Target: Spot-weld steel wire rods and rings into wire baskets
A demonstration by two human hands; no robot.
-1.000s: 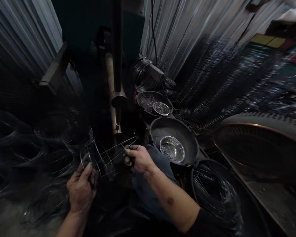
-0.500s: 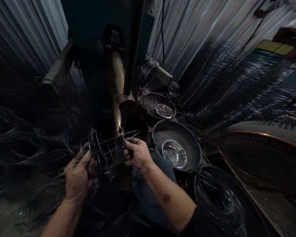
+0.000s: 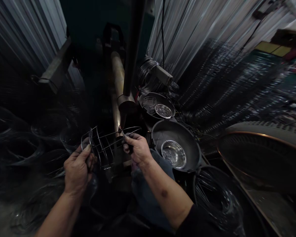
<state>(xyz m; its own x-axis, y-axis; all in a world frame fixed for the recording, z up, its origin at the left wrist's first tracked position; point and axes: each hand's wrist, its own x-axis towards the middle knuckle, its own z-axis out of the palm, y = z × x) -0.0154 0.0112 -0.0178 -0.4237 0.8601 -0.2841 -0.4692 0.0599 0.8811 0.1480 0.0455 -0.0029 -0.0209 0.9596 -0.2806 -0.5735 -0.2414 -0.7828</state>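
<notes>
The corrugated wall (image 3: 194, 29) is rising beyond the dark metal post (image 3: 134, 49). The black pan (image 3: 191, 140) is sitting to the right. The wire frame (image 3: 103, 149) is stretching near the post's lower tip; I cannot tell whether they are touching. The left hand (image 3: 77, 168) is clamping its ringed end, and the right hand (image 3: 138, 149) is pinching near the other. The steel bowl (image 3: 181, 153) is lying inside the pan.

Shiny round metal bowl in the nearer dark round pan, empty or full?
Neither: small silvery pieces lie in the shiny round metal bowl; some inner wall shows bare.
</notes>
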